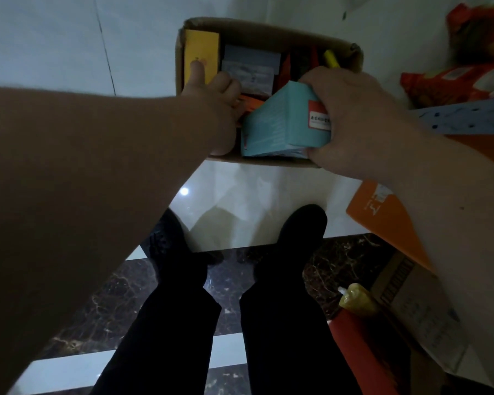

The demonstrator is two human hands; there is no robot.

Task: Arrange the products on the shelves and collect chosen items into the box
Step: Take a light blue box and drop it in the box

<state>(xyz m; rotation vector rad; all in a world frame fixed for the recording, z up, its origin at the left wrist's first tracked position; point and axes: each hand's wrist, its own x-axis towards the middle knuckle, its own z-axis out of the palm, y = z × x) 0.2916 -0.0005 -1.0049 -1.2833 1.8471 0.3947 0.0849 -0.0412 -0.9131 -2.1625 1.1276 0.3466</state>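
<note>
An open cardboard box [268, 31] sits on the pale floor ahead of my feet. Inside it stand a yellow carton [201, 49], a grey-blue carton [250, 68], red packets and a yellow item [331, 59]. My right hand [351, 118] grips a light blue carton [280, 124] with a red label, tilted over the box's near right part. My left hand [214, 98] reaches into the box's near left part, thumb up against the yellow carton; its fingers curl down among the items, and whether they hold anything is hidden.
Red-orange snack bags [468, 75] lie at the right. An orange carton [388, 218], a brown carton [419, 303] and a yellow-topped bottle [357, 299] are at the lower right. My dark-trousered legs and shoes stand on white and dark marble tiles.
</note>
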